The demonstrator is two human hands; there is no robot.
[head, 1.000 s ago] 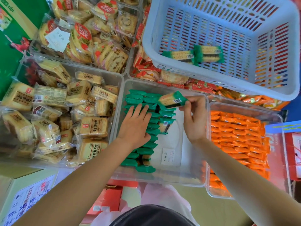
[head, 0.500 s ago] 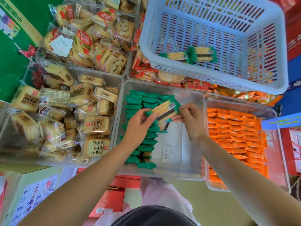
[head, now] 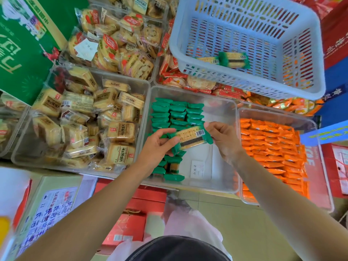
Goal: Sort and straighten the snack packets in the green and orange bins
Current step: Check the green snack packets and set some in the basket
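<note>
While held above the clear middle bin (head: pixel 220 110), one green cracker packet (head: pixel 190 137) lies roughly level between both hands, barcode side up. Left hand (head: pixel 157 147) pinches its left end, fingers curled. Right hand (head: pixel 223 140) pinches its right end. Below it, stacked green packets (head: pixel 177 113) stand in rows along the bin's left side; a paper label (head: pixel 200 169) lies on the bin floor to their right. Orange packets (head: pixel 273 147) fill the bin just to the right, in neat rows. White basket (head: pixel 244 85) sits behind, with two loose packets (head: pixel 233 60) inside. Beige biscuit packs (head: pixel 84 119) lie jumbled in the left bin.
</note>
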